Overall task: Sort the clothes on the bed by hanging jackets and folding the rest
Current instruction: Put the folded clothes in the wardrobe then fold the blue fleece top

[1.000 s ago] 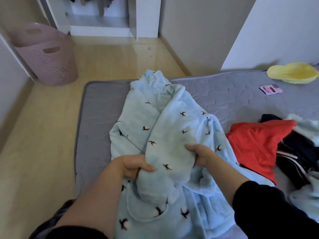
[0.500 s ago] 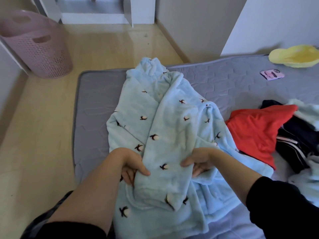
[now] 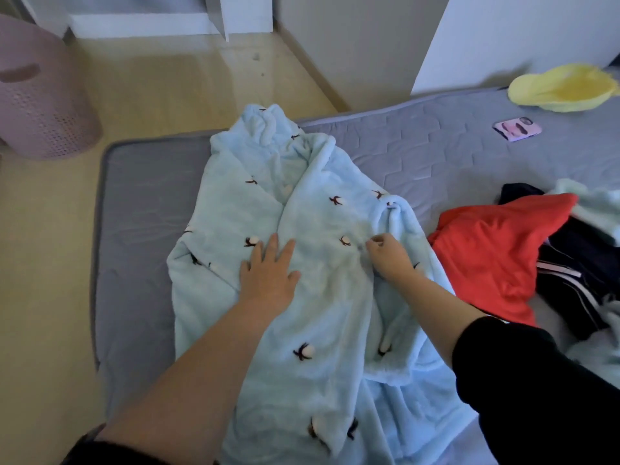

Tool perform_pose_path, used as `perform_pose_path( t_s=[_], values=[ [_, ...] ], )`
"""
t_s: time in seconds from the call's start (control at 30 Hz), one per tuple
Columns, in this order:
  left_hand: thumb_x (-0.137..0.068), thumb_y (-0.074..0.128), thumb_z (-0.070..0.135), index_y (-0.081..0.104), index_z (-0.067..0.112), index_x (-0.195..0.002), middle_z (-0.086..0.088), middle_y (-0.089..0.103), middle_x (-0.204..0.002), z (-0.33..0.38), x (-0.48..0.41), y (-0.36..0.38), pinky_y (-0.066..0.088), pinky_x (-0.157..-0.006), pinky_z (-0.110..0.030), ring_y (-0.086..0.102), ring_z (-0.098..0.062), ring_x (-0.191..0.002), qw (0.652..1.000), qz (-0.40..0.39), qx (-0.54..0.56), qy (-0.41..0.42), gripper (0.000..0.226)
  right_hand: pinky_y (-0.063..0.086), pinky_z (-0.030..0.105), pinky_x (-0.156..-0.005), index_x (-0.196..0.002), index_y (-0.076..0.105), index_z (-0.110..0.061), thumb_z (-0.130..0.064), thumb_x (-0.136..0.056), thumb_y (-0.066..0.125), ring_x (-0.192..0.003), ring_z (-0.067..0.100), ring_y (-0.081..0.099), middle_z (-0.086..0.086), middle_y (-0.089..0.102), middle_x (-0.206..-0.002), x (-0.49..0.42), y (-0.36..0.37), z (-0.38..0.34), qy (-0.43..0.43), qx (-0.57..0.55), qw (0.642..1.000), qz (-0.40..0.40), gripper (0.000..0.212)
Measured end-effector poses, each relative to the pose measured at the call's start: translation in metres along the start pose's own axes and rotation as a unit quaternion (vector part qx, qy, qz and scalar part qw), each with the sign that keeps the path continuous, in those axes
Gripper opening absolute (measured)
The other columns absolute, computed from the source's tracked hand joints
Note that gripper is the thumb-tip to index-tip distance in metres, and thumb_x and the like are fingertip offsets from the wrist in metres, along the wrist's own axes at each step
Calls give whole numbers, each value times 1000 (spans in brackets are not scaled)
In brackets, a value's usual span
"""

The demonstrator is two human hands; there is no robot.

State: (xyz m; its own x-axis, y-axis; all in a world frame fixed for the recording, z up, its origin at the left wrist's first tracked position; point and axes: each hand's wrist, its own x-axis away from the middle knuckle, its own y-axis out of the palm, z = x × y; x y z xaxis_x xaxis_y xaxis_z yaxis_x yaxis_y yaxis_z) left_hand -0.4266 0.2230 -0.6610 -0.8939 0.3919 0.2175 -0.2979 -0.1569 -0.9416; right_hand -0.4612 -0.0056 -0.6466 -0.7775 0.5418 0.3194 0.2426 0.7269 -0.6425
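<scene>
A fluffy light blue robe (image 3: 322,209) with small dark and white motifs lies spread lengthwise on the grey mattress (image 3: 141,203), collar at the far end. My left hand (image 3: 268,273) rests flat on its middle with straight fingers. To the right, the curled fingers of my right hand (image 3: 391,258) pinch the fabric beside a bunched fold. A red garment (image 3: 493,250) lies right of the robe, partly over a dark garment with white stripes (image 3: 577,276). More pale blue fabric (image 3: 597,209) shows at the right edge.
A pink phone (image 3: 516,129) and a yellow item (image 3: 563,87) lie on the far right of the mattress. A pink laundry basket (image 3: 40,105) stands on the wooden floor at the left. A wall corner (image 3: 369,62) rises behind the mattress.
The folded part of the robe that both hands gripped now lies flat on the robe. My left hand has let go and lies flat; both hands have moved farther up the garment.
</scene>
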Motion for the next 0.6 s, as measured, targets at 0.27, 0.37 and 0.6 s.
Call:
perform_pose_path(
  t_s=[0.27,0.37,0.6],
  values=[
    [-100,27,47,-2,30,-152,8,-2,-161,-19,-68,17,2,-116,-49,-3,-17,-147,975,-59,193,-91,62,48,33,-79,-113,54,-13,-25,-90,57,-89,25,55,10,55,-97,-95,-12,-39,113,-226,966,55,27],
    [-99,22,52,-2,29,-152,9,-4,-161,-22,-80,22,0,-116,-49,-4,-16,-147,975,-76,187,-95,63,47,35,-79,-119,59,-8,-28,-89,62,-91,28,59,15,60,-100,-126,-27,-38,112,-183,963,165,36],
    [-94,20,63,2,33,-152,12,2,-159,-31,-94,13,6,-116,-47,3,-20,-145,982,-116,128,-80,67,43,39,-87,-112,56,-2,-24,-86,56,-111,38,56,20,60,-116,-135,-17,-29,93,57,954,280,34]
  ],
)
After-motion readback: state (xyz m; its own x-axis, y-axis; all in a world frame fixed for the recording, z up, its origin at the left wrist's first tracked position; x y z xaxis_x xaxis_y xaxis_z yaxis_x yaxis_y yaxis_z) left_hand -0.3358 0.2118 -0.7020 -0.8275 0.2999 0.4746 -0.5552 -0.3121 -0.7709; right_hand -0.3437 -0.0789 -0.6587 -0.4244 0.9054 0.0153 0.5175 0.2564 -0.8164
